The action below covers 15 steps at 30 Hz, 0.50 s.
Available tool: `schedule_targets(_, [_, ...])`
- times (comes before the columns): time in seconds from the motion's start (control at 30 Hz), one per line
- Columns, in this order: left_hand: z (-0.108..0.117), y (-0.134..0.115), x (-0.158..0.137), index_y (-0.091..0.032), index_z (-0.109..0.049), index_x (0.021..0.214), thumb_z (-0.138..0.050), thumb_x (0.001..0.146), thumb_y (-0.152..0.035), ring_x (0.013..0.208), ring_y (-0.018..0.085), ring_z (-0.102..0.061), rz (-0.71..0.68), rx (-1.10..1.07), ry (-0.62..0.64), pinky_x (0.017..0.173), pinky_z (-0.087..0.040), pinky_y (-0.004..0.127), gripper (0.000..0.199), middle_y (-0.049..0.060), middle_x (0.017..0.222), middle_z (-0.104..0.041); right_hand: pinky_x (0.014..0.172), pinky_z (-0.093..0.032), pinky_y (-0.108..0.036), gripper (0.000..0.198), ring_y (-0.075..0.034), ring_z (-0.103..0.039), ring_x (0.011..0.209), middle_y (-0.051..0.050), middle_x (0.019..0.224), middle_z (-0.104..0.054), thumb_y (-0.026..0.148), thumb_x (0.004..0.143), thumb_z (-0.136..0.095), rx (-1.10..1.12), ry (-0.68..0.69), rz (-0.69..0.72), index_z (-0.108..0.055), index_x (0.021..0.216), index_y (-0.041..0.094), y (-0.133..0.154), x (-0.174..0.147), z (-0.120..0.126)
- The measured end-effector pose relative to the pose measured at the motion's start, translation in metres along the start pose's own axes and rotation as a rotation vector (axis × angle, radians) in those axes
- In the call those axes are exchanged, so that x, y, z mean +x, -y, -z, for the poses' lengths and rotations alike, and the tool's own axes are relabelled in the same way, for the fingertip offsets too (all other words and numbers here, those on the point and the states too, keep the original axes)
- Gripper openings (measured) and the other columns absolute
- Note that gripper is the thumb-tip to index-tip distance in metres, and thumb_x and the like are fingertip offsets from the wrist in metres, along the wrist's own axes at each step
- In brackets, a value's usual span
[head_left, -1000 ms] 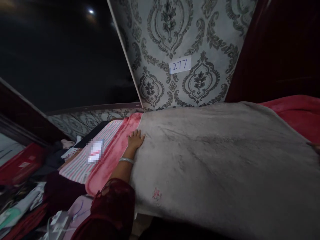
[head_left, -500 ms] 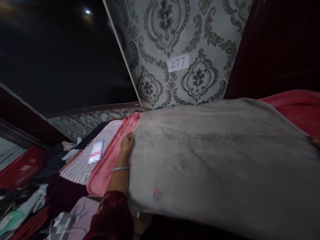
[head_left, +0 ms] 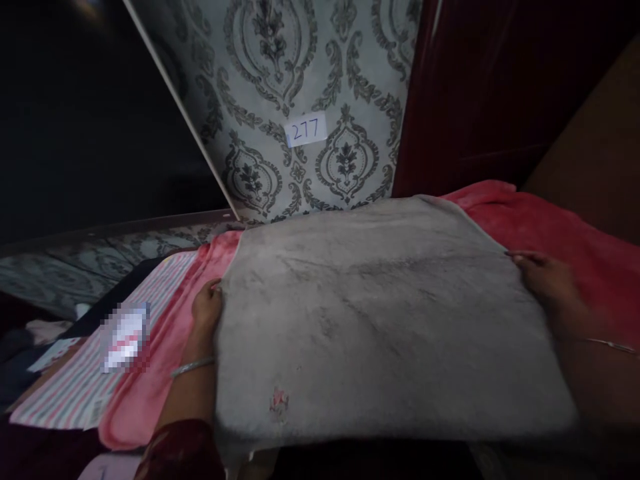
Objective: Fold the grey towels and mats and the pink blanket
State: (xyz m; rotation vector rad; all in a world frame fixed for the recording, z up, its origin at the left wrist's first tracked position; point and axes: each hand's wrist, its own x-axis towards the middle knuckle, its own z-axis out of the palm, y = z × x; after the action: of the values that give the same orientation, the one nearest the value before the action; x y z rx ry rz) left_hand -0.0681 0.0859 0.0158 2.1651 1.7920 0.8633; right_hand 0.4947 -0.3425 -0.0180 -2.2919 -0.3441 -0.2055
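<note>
While the left hand [head_left: 207, 307] and right hand [head_left: 545, 277] pinch opposite edges of a gray plush cloth [head_left: 390, 327] between pink fabric [head_left: 137, 403] and red fabric [head_left: 575, 233], a white slip [head_left: 306, 129] reads "277" on damask wallpaper [head_left: 347, 157], and the label [head_left: 125, 339] on a striped cloth [head_left: 70, 393] is pixelated.

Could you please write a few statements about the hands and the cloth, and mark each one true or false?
1. The left hand is at the left edge of the grey cloth. True.
2. The right hand lies in the middle of the cloth. False: it is at the right edge.
3. The pink mark is by the edge nearest the wall. False: it is near the edge closest to the person.
4. Red fabric shows beyond the cloth's right edge. True.
</note>
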Motion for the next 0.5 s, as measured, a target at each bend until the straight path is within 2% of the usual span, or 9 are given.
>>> schedule_targets(0.07, [0.002, -0.006, -0.004, -0.016, -0.062, 0.125, -0.06, 0.096, -0.039, 0.101, 0.023, -0.066, -0.036, 0.041, -0.007, 0.087, -0.057, 0.042, 0.037, 0.008, 0.118, -0.066, 0.073, -0.044, -0.031, 0.037, -0.02, -0.062, 0.082, -0.019, 0.107, -0.073, 0.014, 0.094, -0.048, 0.031, 0.02, -0.075, -0.072, 0.121, 0.005, 0.003, -0.001, 0.0])
schedule_targets(0.13, [0.006, -0.014, -0.007, -0.017, -0.06, 0.127, -0.063, 0.095, -0.04, 0.109, 0.025, -0.063, -0.068, 0.044, -0.007, 0.091, -0.056, 0.045, 0.04, 0.009, 0.128, -0.062, 0.077, -0.043, -0.032, 0.038, -0.022, -0.062, 0.088, -0.019, 0.113, -0.071, 0.015, 0.094, -0.049, 0.034, 0.021, -0.112, -0.072, 0.122, 0.007, 0.006, -0.002, 0.001])
schedule_targets(0.3, [0.011, -0.037, -0.007, -0.016, -0.06, 0.128, -0.056, 0.098, -0.033, 0.111, 0.025, -0.062, -0.172, 0.05, 0.002, 0.091, -0.057, 0.045, 0.034, 0.009, 0.127, -0.062, 0.074, -0.041, -0.034, 0.036, -0.026, -0.062, 0.088, -0.019, 0.11, -0.072, 0.021, 0.093, -0.051, -0.026, 0.024, -0.081, -0.075, 0.119, 0.012, 0.007, -0.002, 0.0])
schedule_targets(0.4, [-0.003, -0.064, -0.002, -0.019, -0.062, 0.127, -0.057, 0.097, -0.036, 0.115, 0.025, -0.062, -0.255, 0.044, 0.042, 0.098, -0.054, 0.045, 0.035, 0.01, 0.131, -0.062, 0.071, -0.041, -0.034, 0.035, -0.026, -0.062, 0.088, -0.018, 0.109, -0.072, 0.024, 0.092, -0.051, -0.044, 0.03, -0.059, -0.076, 0.116, 0.016, 0.006, -0.001, -0.002])
schedule_targets(0.47, [-0.021, -0.093, 0.0, -0.021, -0.063, 0.13, -0.052, 0.097, -0.035, 0.126, 0.026, -0.058, -0.37, 0.041, 0.134, 0.108, -0.048, 0.042, 0.037, 0.01, 0.137, -0.062, 0.071, -0.041, -0.036, 0.034, -0.028, -0.062, 0.092, -0.018, 0.112, -0.071, 0.026, 0.092, -0.051, -0.067, 0.018, -0.036, -0.076, 0.112, 0.017, 0.006, -0.001, -0.003])
schedule_targets(0.5, [-0.031, -0.111, -0.001, -0.02, -0.061, 0.134, -0.048, 0.097, -0.034, 0.133, 0.026, -0.054, -0.466, 0.05, 0.224, 0.114, -0.043, 0.041, 0.042, 0.01, 0.141, -0.061, 0.072, -0.041, -0.037, 0.033, -0.028, -0.062, 0.093, -0.018, 0.114, -0.071, 0.027, 0.092, -0.05, -0.087, 0.005, -0.016, -0.076, 0.11, 0.018, 0.006, 0.0, -0.004])
